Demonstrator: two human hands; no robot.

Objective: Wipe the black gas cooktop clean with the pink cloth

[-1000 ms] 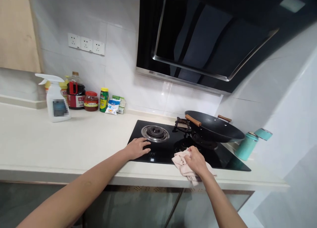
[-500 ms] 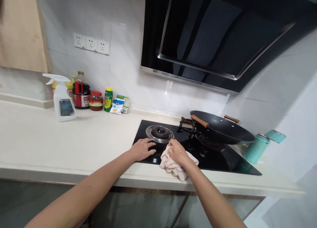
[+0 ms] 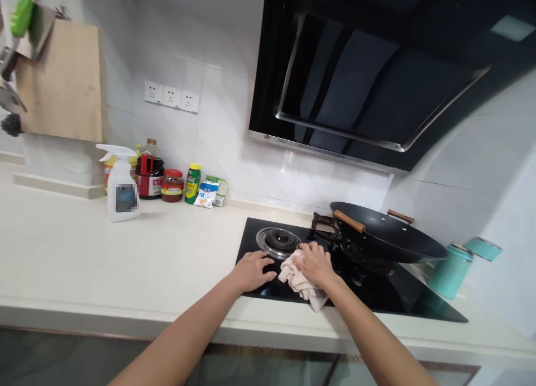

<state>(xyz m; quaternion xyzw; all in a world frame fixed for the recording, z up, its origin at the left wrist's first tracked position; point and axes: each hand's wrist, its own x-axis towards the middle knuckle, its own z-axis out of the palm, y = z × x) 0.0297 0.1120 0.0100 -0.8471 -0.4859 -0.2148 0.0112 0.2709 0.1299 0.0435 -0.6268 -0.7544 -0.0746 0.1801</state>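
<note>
My right hand (image 3: 315, 263) presses down on a crumpled pale pink cloth (image 3: 299, 280), fingers curled over its upper part. The cloth lies on the black glass cooktop (image 3: 268, 290), and one corner hangs over the front edge onto the counter. To the left, my left hand (image 3: 253, 270) rests on the cooktop's left front part with fingers spread, holding nothing. Just beyond both hands is the left burner (image 3: 280, 241), a round dark cap in a metal ring, with no pan support over it.
A black wok (image 3: 387, 232) with wooden handles sits over the right burner, beside a dark pan support (image 3: 325, 225). A teal canister (image 3: 452, 270) stands at the right. A white spray bottle (image 3: 123, 187), sauce bottle (image 3: 149, 171) and red-lidded jar (image 3: 172, 186) line the back left. A range hood (image 3: 347, 79) overhangs.
My right hand has shifted toward the burner with the cloth, its fingers now flatter over it. My left hand stays on the cooktop. The view has turned slightly left.
</note>
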